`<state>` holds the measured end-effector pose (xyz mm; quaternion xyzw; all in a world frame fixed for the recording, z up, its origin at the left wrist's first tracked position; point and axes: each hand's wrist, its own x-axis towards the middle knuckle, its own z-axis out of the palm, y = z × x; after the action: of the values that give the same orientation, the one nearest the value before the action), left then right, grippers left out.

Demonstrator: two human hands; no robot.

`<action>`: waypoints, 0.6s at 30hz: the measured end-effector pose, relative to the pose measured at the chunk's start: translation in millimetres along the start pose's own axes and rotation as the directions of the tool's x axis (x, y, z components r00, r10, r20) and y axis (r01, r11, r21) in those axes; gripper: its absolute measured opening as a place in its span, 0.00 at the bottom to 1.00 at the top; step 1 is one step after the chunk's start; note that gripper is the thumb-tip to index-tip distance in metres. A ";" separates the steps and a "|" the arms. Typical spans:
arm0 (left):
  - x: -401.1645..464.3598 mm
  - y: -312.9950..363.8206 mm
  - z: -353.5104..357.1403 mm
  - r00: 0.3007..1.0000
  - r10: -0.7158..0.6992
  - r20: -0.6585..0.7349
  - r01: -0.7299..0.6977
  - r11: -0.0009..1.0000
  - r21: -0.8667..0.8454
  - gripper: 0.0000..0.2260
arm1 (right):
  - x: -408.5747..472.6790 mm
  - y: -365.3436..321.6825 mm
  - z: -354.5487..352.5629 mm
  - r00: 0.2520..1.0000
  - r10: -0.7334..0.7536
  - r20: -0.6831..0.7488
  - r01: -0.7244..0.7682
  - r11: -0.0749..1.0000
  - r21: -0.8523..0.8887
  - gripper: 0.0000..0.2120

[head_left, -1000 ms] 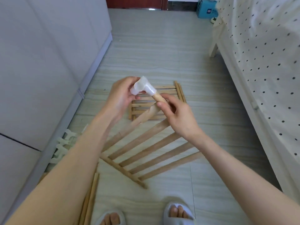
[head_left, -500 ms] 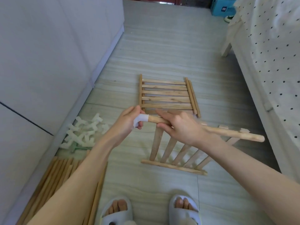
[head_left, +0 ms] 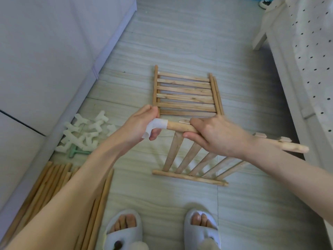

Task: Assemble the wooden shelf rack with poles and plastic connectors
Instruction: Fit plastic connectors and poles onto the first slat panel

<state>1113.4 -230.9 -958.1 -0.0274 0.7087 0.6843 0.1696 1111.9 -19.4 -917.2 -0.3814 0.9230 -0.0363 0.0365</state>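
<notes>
The left hand (head_left: 138,124) is curled around a white plastic connector (head_left: 156,125), which sits on the near-left end of a round wooden pole (head_left: 180,127). The fingers wrap under the connector and the thumb lies over the top. The right hand (head_left: 216,135) grips the same pole just beside the connector, fingers over the top and thumb beneath.

That pole forms the upper rail of a slatted shelf panel (head_left: 191,159), held up at an angle. Its far end reaches out to the right past the right forearm. Flat slats run down from it to a second rail, which rests on the floor (head_left: 180,42) in front of the person's feet.

A second slatted panel (head_left: 185,94) lies flat on the floor just beyond the hands, its slats running left to right.

To the left, near a white cabinet (head_left: 45,60), a heap of loose white connectors (head_left: 84,132) lies on the floor, with a small green tool (head_left: 75,153) touching the near edge of the heap. Closer in, at the lower left, a bundle of loose wooden poles (head_left: 54,177) lies partly hidden under the left forearm.

Two feet in pale slippers (head_left: 124,230) show at the bottom edge. On the right stands a bed (head_left: 310,60) covered in a white, black-dotted sheet.
</notes>
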 end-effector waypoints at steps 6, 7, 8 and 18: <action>-5.5 1.3 9.7 0.986 0.164 -0.016 -0.161 0.981 0.111 0.11 | -3.8 -5.0 5.3 0.999 0.032 -0.036 -0.032 0.999 -0.012 0.19; -7.5 0.3 11.5 0.981 0.190 -0.030 -0.184 0.973 0.140 0.11 | -4.4 -5.6 5.6 0.999 0.034 -0.032 -0.034 0.999 -0.009 0.20; -9.7 -0.6 13.3 0.978 0.203 -0.042 -0.195 0.970 0.147 0.10 | -5.5 -6.5 6.1 0.999 0.035 -0.032 -0.035 0.999 -0.003 0.22; -7.4 3.0 16.5 0.993 -0.044 -0.106 0.038 0.997 -0.061 0.11 | -15.8 -22.2 17.9 0.963 0.110 -0.246 -0.136 0.987 -0.090 0.17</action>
<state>1122.9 -216.0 -953.2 -0.0837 0.6955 0.6989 0.1442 1140.3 -24.6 -932.4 -0.3176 0.9431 -0.0307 -0.0936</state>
